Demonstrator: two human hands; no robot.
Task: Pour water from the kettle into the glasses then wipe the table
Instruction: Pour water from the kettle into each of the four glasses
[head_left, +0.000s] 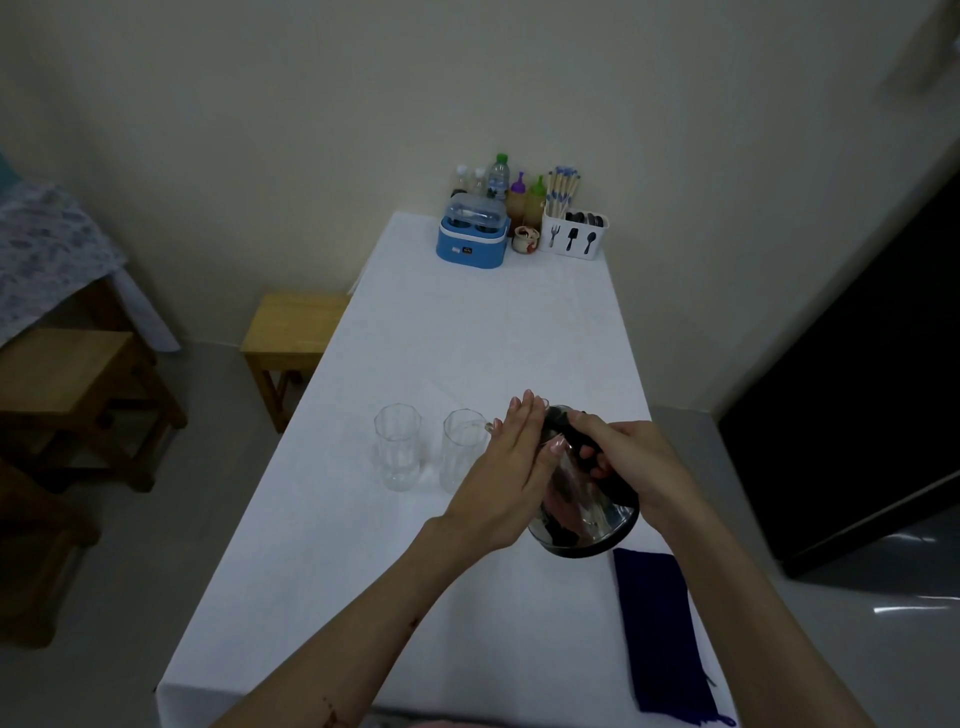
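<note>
A plain cream wall (322, 130) fills the top of the frame, meeting a grey floor (208, 431) at lower left and right. A long table (467, 332) under a white cloth runs up the centre. A stool (291, 327) stands at its left edge, more wooden stools (78, 384) at far left under a patterned cloth (47, 244). A dark door (872, 384) fills the right. The light is dim.

Both forearms bare, extended forward from the lower edge of view; left hand (511, 467) held flat, fingers straight and together, palm against the kettle (584, 499) side; right hand (631, 460) curled round the kettle's dark handle, wrist bent inward.
</note>
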